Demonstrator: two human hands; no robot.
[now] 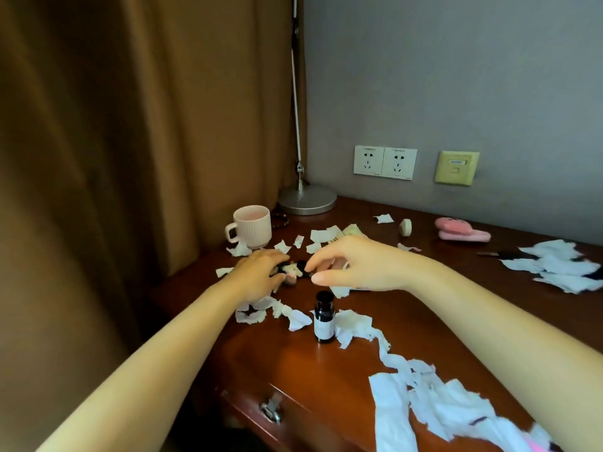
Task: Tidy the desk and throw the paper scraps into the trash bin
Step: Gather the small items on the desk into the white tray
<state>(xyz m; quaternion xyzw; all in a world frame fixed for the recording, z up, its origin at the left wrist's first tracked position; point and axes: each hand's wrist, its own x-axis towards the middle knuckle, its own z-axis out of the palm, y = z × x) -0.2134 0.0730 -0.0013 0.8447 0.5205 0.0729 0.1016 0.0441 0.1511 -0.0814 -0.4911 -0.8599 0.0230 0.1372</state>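
The person's left hand [257, 275] lies low on the desk [293, 363] with its fingers reaching over a small black-and-white thing [295, 271]; whether they pinch it or only touch it cannot be told. The right hand [352, 265] hovers just across from it, thumb and fingers parted and loosely curved, with nothing held between them. The paper scraps [295, 318] lie all round both hands: small torn bits beyond the fingertips, a few under and just behind the left wrist, a long trail and a bigger heap nearer the body below the right forearm, and another heap well off to the right hand's outer side. They look thin, soft and very light, likely to flutter or slip away from a single pinch; sweeping several together under flat fingers and then closing on the bunch would probably serve better than picking at edges. A small dark bottle [323, 318] stands upright just under the right thumb, among the scraps, and looks easy to tip while gathering; a mug [251, 226] stands beyond the left fingertips. No trash bin is in view.
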